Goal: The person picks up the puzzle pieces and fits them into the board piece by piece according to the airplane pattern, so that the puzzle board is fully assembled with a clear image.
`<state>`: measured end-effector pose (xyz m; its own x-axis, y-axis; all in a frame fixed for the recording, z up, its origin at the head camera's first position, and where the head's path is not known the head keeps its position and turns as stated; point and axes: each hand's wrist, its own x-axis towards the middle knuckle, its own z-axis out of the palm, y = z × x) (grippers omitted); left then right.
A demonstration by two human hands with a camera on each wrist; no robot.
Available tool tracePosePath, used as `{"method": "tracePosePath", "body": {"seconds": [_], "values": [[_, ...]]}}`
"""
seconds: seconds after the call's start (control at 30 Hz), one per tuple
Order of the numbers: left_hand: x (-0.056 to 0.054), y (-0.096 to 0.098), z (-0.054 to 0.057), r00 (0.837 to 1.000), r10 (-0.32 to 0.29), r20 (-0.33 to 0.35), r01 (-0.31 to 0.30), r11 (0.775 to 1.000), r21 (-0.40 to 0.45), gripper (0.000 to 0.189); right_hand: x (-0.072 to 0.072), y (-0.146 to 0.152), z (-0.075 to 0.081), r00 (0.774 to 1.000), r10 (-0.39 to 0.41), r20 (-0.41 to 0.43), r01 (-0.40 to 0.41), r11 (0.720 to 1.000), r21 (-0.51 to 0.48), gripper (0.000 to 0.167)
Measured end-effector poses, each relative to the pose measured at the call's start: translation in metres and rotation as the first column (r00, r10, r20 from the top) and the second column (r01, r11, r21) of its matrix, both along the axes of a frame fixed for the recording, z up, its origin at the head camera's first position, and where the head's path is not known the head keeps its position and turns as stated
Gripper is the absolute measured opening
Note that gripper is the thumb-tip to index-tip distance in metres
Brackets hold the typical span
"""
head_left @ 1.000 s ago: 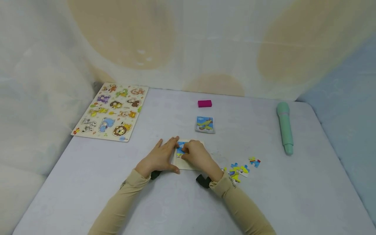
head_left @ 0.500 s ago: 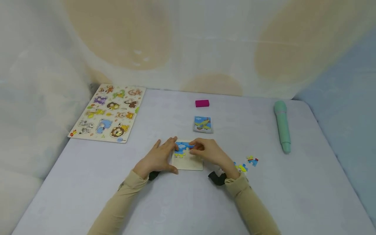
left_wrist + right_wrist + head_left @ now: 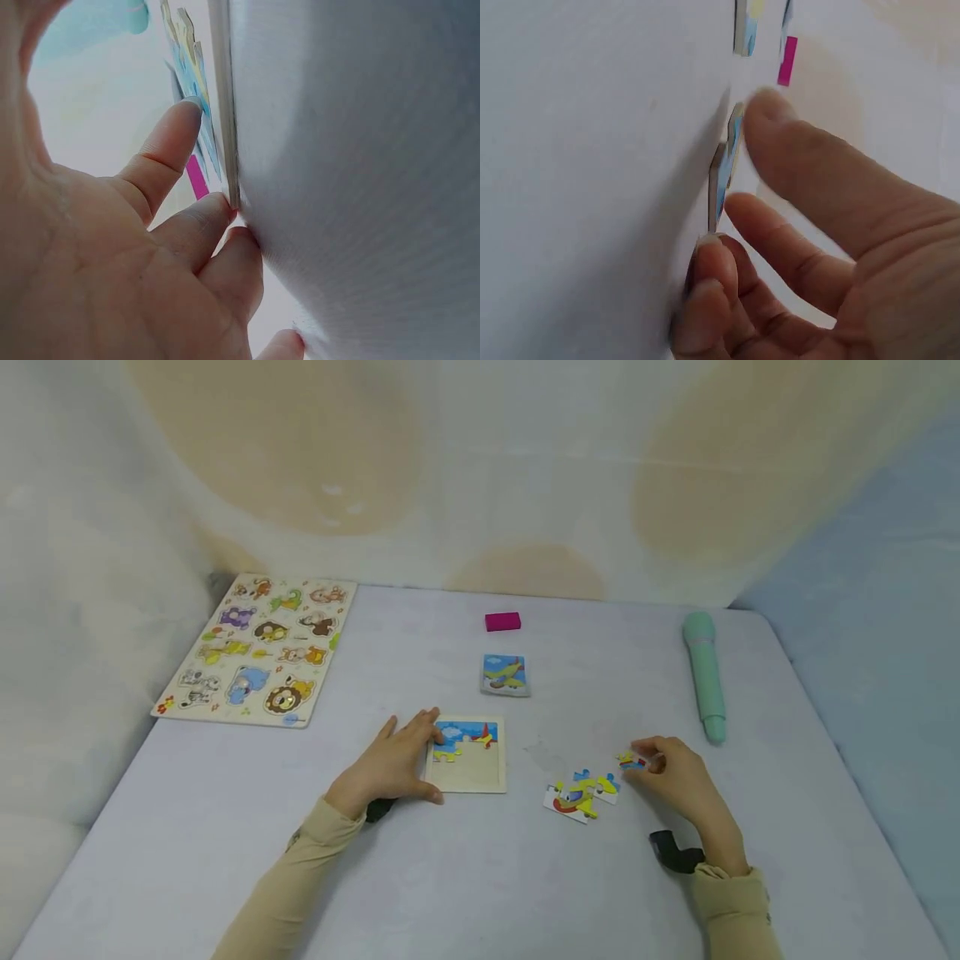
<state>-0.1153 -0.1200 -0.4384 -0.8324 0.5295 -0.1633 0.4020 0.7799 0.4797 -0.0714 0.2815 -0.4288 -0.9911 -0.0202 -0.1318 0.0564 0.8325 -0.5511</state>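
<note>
My left hand (image 3: 396, 762) rests along the left side of a small wooden puzzle tray (image 3: 467, 785), fingers spread. In the left wrist view, one fingertip (image 3: 193, 105) lies on the fitted pieces and another meets the tray's corner. Blue sky pieces with a red tail (image 3: 487, 737) fill the tray's top row, and a yellow-edged piece sits at the left. Off to the right, my right hand (image 3: 678, 781) is around a blue, red and yellow jigsaw piece (image 3: 630, 762), thumb and fingers loosely bent at its edges. The right wrist view has this piece (image 3: 726, 169) between thumb and fingers.
Several loose jigsaw pieces (image 3: 576, 797) lie between tray and right hand. Behind the tray are an airplane picture card (image 3: 505, 675) and a magenta block (image 3: 502, 622). An animal puzzle board (image 3: 255, 652) lies far left, a mint-green microphone-shaped toy (image 3: 705, 677) far right.
My right hand has left the tray and moved right to the loose jigsaw piece. The red-tail piece now shows in the tray's top right corner. The left hand stays at the tray.
</note>
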Motion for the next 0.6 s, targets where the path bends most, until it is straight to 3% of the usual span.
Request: {"method": "tracePosePath", "body": {"seconds": [0.1,0.27,0.6], "values": [[0.001,0.0,0.0,1.0,0.004,0.001,-0.004,1.0,0.005,0.073,0.004,0.005,-0.002,1.0,-0.009,0.011,0.009,1.0,0.006,0.033],[0.001,-0.002,-0.001,1.0,0.012,0.008,-0.012,1.0,0.018,0.073,-0.002,0.001,-0.003,0.999,0.037,0.005,-0.037,0.999,-0.029,0.024],[0.0,-0.001,-0.001,1.0,0.007,-0.001,-0.007,1.0,0.009,0.072,-0.003,-0.014,0.001,0.988,0.146,-0.048,-0.144,0.989,0.031,0.028]]}}
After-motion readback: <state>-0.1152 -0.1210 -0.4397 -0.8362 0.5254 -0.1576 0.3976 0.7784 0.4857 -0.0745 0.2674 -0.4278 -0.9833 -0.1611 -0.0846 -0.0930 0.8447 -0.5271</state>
